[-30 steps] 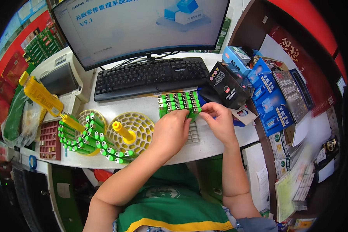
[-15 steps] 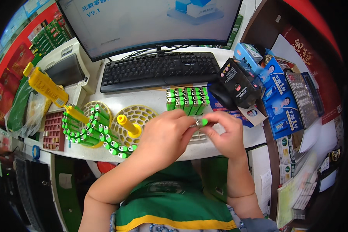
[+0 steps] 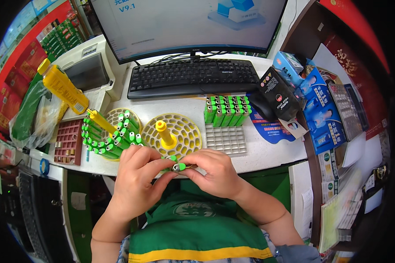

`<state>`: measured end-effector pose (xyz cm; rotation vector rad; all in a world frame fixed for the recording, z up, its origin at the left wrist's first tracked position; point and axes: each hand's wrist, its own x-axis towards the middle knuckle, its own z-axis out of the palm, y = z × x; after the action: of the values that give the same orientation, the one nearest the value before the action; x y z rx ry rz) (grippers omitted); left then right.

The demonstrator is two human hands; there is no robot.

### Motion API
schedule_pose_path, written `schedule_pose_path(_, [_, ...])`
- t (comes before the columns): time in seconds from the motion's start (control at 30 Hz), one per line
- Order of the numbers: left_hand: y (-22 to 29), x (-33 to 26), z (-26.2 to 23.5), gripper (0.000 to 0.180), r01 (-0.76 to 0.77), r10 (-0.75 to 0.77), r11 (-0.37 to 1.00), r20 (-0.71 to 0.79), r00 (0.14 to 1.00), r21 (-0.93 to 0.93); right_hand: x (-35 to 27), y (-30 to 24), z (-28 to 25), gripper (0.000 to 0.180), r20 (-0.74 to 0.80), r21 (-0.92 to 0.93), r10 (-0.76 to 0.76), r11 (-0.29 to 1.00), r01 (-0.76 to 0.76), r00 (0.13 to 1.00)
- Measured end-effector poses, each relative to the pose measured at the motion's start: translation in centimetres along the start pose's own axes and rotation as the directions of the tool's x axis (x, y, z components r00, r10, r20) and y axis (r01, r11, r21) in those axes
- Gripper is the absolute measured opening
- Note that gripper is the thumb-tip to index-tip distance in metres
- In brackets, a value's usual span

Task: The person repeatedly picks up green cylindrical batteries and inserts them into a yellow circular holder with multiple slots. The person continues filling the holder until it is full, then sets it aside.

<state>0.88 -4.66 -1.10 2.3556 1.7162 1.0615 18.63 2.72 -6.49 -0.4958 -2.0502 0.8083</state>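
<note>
In front of me, at the table's near edge, my left hand [image 3: 138, 175] and my right hand [image 3: 213, 173] meet with fingertips pinched. Between them is a green lighter [image 3: 179, 167] with a silvery top. Another green top shows just behind it, partly hidden by the fingers. To the left, many green lighters [image 3: 103, 147] stand in a curved row at a yellow round rack with a central post [image 3: 102, 122]. Behind my hands is a second yellow round rack [image 3: 189, 131] with oval holes. Further right, more lighters [image 3: 226, 113] stand upright in the far rows of a pale grid tray [image 3: 226, 139].
A black keyboard [image 3: 193, 78] lies below the monitor [image 3: 188, 28]. A yellow bottle [image 3: 63, 87] leans at left, near a reddish compartment tray [image 3: 68, 140]. At right are a black mouse [image 3: 261, 107], an open black box [image 3: 280, 94] and blue packages [image 3: 318, 109].
Both hands have moved left and toward me, away from the grid tray, with a lighter still pinched between the fingers. The view has shifted slightly.
</note>
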Motion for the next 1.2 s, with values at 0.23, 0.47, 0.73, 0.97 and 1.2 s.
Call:
schedule_pose_path(0.23, [-1.6, -1.1, 0.8, 0.022, -0.017, 0.017, 1.0, -0.049, 0.999, 0.014, -0.1, 0.2, 1.4, 0.02, 0.013, -0.099, -0.007, 0.995, 0.008, 1.0])
schedule_pose_path(0.47, [-2.0, -1.3, 0.7, 0.021, -0.008, 0.008, 1.0, -0.043, 0.999, 0.014, 0.2, 0.2, 1.7, 0.021, 0.016, -0.121, -0.019, 0.992, 0.021, 1.0])
schedule_pose_path(0.73, [-2.2, -1.3, 0.8, 0.02, -0.028, 0.028, 1.0, -0.035, 0.999, 0.002, 0.1, 0.0, 1.7, 0.021, 0.03, -0.147, 0.011, 0.989, -0.007, 0.999])
schedule_pose_path(0.97, [-2.2, -1.2, 1.0, 0.019, -0.013, 0.012, 1.0, -0.05, 0.999, -0.004, 0.3, -0.4, 1.4, 0.021, 0.051, -0.186, 0.029, 0.982, -0.019, 0.998])
schedule_pose_path(1.2, [-2.5, -1.5, 1.0, 0.021, 0.004, -0.005, 1.0, -0.043, 0.999, -0.008, 0.2, -0.4, 2.2, 0.025, -0.008, -0.226, -0.108, 0.969, 0.104, 0.994])
